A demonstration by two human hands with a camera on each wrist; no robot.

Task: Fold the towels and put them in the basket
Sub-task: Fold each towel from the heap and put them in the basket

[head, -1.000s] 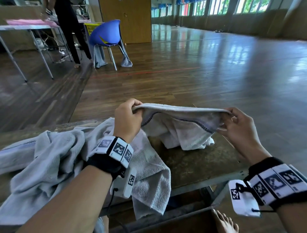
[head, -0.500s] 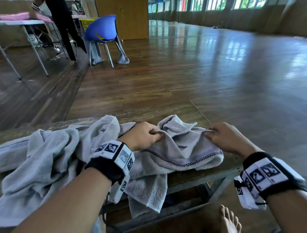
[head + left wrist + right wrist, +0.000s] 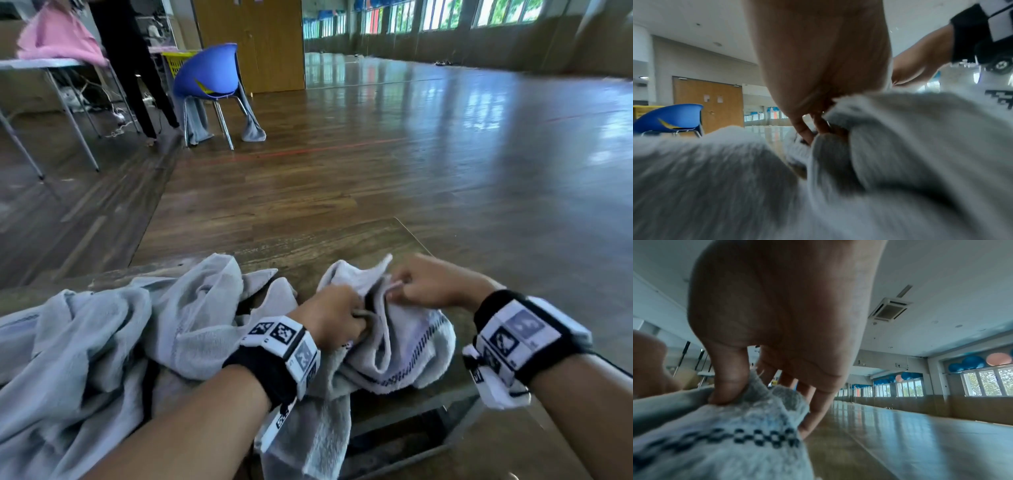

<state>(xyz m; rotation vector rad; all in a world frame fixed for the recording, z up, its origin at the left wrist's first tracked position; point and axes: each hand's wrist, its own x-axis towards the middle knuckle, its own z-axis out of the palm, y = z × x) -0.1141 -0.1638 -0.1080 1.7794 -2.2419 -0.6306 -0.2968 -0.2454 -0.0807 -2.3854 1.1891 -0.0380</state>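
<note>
Head view, both hands' grip pinching small towel [image 3: 404,346]; crumpled towel pile [image 3: 102,342] beside, blue chair [image 3: 209,77] beyond

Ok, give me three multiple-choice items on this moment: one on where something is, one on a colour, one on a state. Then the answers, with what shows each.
1. Where does the small grey towel with the dark checked stripe lie?
A. on the chair seat
B. on the wooden table, at its near right corner
C. in a basket

2. What colour is the chair across the floor?
A. red
B. white
C. blue

3. What are the two hands doing?
A. both grip the small grey towel
B. both rest flat on the table
C. only the left holds cloth

Answers:
1 B, the head view shows it bunched on the tabletop beside the grey towel pile.
2 C, its shell is plainly blue.
3 A, the left hand has fingers curled into a fold, and the right hand pinches an edge between thumb and fingers.
</note>
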